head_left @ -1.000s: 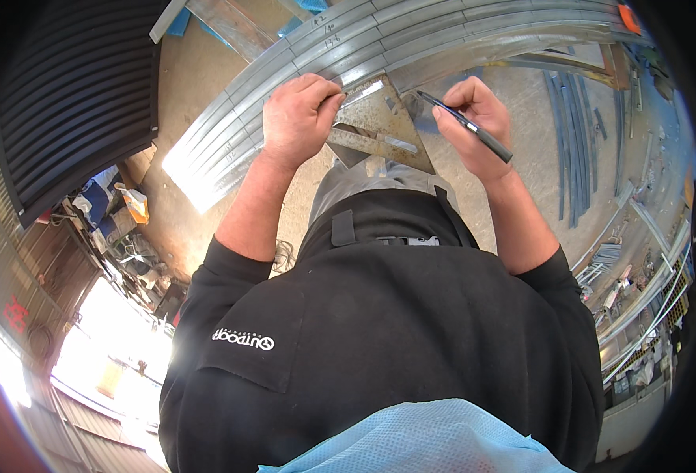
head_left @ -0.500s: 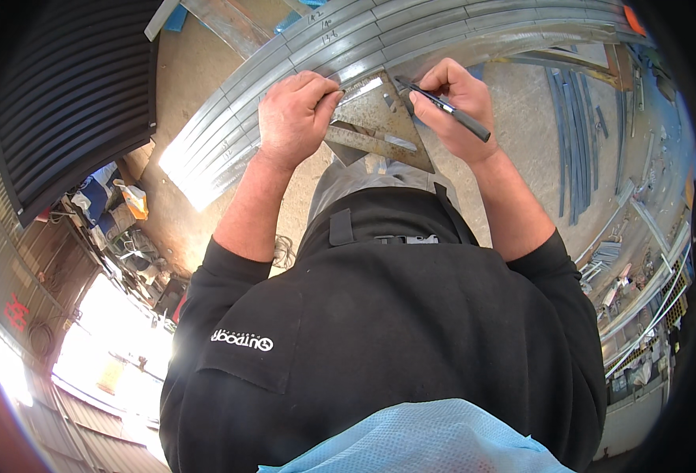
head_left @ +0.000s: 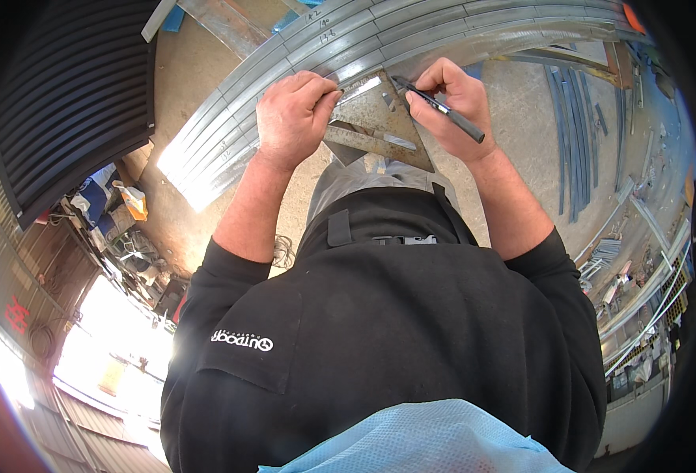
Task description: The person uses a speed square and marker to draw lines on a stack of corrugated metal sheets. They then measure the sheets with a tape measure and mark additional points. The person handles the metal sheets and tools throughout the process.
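Note:
A black marker pen [head_left: 457, 118] is gripped in my right hand [head_left: 454, 106]. Its tip points left, at the top corner of a worn triangular metal square [head_left: 391, 130]. My left hand [head_left: 296, 114] is closed, thumb and forefinger pinched at the square's left end; its other fingers are curled and partly hidden. Beyond both hands, long grey metal strips [head_left: 348, 47] lie side by side, with handwritten marks and drawn lines across them. The square's upper edge lies against the nearest strip, and a flat bar [head_left: 375, 140] crosses its lower part.
Dark corrugated sheets [head_left: 76, 102] stand at the far left. Loose narrow grey strips [head_left: 572, 142] lie on the floor to the right. Mixed clutter [head_left: 131, 244] fills the lower left, and metal lengths and scraps [head_left: 643, 292] line the right side.
My right hand has shifted slightly left, bringing the marker's tip a little closer to the square's top corner. My left hand stays almost in place.

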Demonstrator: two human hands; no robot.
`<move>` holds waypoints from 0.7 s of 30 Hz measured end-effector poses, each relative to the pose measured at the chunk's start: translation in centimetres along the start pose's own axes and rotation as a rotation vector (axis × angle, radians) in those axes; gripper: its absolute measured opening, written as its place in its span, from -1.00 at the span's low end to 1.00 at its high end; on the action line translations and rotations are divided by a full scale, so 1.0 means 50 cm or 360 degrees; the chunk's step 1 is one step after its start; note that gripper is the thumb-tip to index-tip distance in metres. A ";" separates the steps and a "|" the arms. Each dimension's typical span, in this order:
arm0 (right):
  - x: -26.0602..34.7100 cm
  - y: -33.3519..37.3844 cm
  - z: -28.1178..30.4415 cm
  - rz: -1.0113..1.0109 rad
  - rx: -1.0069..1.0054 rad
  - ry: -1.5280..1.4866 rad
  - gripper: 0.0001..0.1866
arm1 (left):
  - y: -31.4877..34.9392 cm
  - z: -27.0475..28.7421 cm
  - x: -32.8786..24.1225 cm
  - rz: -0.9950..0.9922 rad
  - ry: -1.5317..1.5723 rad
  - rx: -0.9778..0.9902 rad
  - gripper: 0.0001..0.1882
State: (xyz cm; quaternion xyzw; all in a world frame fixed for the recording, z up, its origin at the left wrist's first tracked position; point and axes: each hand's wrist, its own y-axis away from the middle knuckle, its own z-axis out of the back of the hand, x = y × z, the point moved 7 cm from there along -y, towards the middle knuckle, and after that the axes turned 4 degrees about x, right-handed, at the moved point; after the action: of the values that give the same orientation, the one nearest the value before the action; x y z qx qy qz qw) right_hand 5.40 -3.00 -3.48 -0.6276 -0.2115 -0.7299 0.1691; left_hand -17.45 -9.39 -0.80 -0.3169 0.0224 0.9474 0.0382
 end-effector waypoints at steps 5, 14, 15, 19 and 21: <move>0.001 -0.001 -0.002 0.0010 -0.0007 0.0003 -0.81 | 0.001 0.000 0.004 0.0008 0.0004 0.0008 -0.94; 0.001 -0.001 -0.002 0.0001 -0.0004 -0.0006 -0.81 | 0.002 -0.001 0.007 -0.0001 -0.0013 -0.0006 -0.94; 0.002 -0.002 -0.002 0.0000 -0.0003 -0.0005 -0.81 | 0.002 -0.001 0.006 -0.0010 -0.0020 -0.0008 -0.94; 0.006 -0.003 0.000 0.0007 0.0022 0.0016 -0.81 | 0.002 -0.001 0.007 -0.0010 -0.0007 -0.0012 -0.94; 0.006 -0.003 -0.001 -0.0003 0.0027 -0.0005 -0.81 | 0.001 0.001 0.006 -0.0011 0.0003 -0.0013 -0.94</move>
State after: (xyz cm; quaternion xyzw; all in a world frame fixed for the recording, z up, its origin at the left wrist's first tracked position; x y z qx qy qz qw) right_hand 5.22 -2.88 -3.19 -0.6272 -0.2185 -0.7272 0.1732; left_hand -17.72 -9.44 -0.95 -0.3180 0.0176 0.9471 0.0401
